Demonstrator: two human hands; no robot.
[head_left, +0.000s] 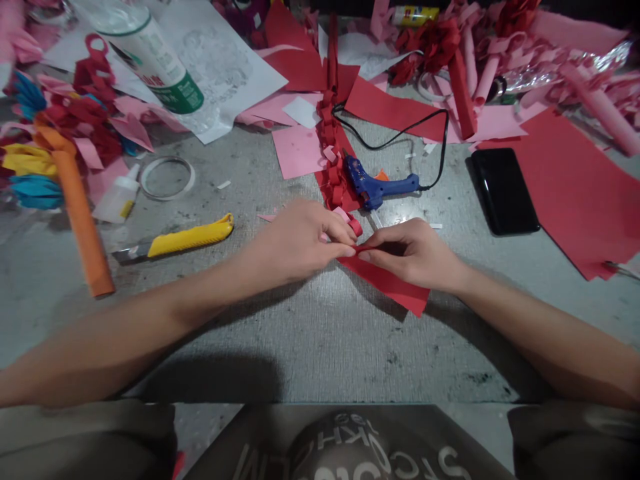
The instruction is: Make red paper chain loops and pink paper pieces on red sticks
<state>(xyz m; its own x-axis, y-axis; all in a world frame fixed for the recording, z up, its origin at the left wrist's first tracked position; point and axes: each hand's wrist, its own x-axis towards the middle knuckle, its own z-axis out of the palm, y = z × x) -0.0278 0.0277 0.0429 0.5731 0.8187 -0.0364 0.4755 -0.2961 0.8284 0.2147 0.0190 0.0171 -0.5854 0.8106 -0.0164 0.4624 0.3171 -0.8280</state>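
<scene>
Between my hands a piece of red paper [393, 283] slants down to the right, its upper edge pinched. My left hand [307, 237] grips that edge between thumb and forefinger. Close beside it, my right hand [413, 253] pinches the same edge, thumb against fingers. Just beyond the left fingers lies a red paper garland [336, 180] with small pink pieces on it, running away from me. A blue glue gun [383, 187] rests on its side to the right of the garland, its black cord looping behind. The fingers partly hide the paper's upper edge.
A yellow utility knife [190, 238] with its blade out lies left of my hands. A tape ring [167, 178], a small glue bottle [120, 197] and an orange paper roll [83, 220] are farther left. A black phone [505, 190] sits at right on red sheets [585, 200].
</scene>
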